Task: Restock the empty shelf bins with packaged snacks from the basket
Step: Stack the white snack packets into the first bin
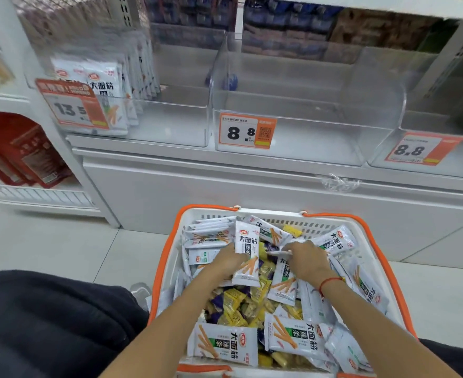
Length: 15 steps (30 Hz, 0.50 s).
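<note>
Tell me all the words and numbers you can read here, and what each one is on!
"大面筋": on the white snack packet the left hand holds.
"大面筋 辣条": on the packets at the near end of the basket.
"13.5": left price tag, last digit partly hidden.
"8.8": middle price tag.
"8.8": right price tag.
Small print on the tags, the red boxes and the yellow packets: too blurred to read.

White shelf (148, 156) carries three clear bins side by side. Middle bin (293, 132), tagged 8.8, is the landmark. Bin left of it (170, 124) holds upright white snack packs (107, 99) at its left end, tag reads 13.5. Bin right of it (443, 148) also tagged 8.8. Below the middle bin, tiled floor (61, 246) carries the orange-rimmed basket (167, 255), sitting against the shelf base.
</note>
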Available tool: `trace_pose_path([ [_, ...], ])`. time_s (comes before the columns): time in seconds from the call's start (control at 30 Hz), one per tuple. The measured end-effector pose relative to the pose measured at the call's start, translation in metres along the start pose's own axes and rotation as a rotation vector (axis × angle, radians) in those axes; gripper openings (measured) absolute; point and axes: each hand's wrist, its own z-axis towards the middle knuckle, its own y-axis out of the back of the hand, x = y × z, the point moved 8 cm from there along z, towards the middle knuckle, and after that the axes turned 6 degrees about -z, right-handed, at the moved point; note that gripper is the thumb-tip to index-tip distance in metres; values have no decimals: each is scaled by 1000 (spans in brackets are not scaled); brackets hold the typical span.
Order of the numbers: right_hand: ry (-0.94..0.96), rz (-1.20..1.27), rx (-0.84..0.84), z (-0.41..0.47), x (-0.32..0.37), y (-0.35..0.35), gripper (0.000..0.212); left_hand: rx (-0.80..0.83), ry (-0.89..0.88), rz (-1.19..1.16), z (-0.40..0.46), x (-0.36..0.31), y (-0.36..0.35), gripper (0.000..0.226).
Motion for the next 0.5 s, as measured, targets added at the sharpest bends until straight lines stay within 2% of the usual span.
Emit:
trace_pose_path([
  [0.13,-27,291,-19,-5,1,17,26,10,44,-184,-8,3,2,34],
  [0.2,-48,441,-28,-6,-2,19,16,10,71,-313,-11,10,4,22],
  [0.37,-118,819,-7,-17,-12,17,33,9,126,-533,-22,22,10,16],
  [0.43,-57,933,-78,-24,-10,25,26,50,137,-538,-26,22,9,20],
  [0.5,65,952,-233,-33,-2,43,26,98,146,-535,-27,21,6,28],
])
